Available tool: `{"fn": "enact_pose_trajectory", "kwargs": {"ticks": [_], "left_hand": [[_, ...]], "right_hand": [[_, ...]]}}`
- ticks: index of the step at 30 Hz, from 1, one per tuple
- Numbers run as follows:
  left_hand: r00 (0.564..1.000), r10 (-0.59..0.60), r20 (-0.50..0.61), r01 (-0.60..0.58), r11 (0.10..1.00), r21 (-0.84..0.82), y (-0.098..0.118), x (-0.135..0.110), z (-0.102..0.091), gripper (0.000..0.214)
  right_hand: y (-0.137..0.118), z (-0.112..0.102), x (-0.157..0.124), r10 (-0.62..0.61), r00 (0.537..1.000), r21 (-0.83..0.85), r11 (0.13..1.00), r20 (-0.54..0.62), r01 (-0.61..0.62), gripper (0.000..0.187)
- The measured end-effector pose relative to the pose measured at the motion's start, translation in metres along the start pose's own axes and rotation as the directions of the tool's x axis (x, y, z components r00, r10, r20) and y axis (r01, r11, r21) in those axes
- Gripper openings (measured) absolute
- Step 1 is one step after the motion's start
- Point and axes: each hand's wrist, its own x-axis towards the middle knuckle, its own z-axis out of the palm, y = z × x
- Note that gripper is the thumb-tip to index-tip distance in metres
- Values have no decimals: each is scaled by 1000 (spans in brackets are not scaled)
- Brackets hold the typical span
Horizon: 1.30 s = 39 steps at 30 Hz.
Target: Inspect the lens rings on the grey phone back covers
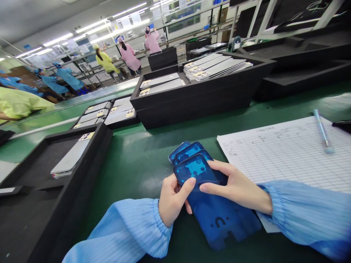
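Several blue phone back panels [211,208] with camera cutouts lie fanned over one another on the green table [131,153], in front of me. My left hand [175,195] grips the top panel by its left edge, thumb on its face and fingers curled beneath. From the right, my right hand [233,184] holds the same panel near its upper right edge, thumb on the face and index finger along the side. The lower ends of the panels show dark printed marks. Part of the panels underneath is hidden by the top one and my right hand.
A black foam tray [90,160] with silver panels stands left. Stacked black trays [197,96] with more silver panels are ahead. On the right lie a printed form [274,146] and a pen [322,131]. Co-workers [128,54] in coloured smocks are in the background.
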Motion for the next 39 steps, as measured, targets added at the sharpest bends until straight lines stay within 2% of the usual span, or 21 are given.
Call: {"fn": "enact_pose_trajectory", "kwargs": {"ticks": [4, 14, 19, 27, 33, 39], "left_hand": [[998, 59, -19, -59, 998, -37, -3, 2, -2, 26], [996, 91, -20, -93, 990, -108, -11, 4, -5, 22], [996, 83, -12, -84, 992, -94, -12, 5, -6, 24], [997, 47, -67, -50, 998, -37, -11, 4, -6, 25], [993, 14, -119, -14, 1000, -1, -9, 4, -4, 33], [993, -2, -118, 3, 1000, 13, -8, 2, -4, 36]], "right_hand": [[2, -1, 1, 24, 999, -51, 998, -36, -26, 20], [7, 0, 2, 23, 1000, -73, 997, -1, -23, 22], [14, 2, 3, -1, 1000, -95, 996, -18, -1, 24], [12, 1, 2, -3, 1000, -79, 997, 2, 3, 21], [16, 1, 0, -83, 996, -145, 986, 34, 87, 20], [13, 2, 2, -150, 985, -150, 975, 84, 161, 18]]}}
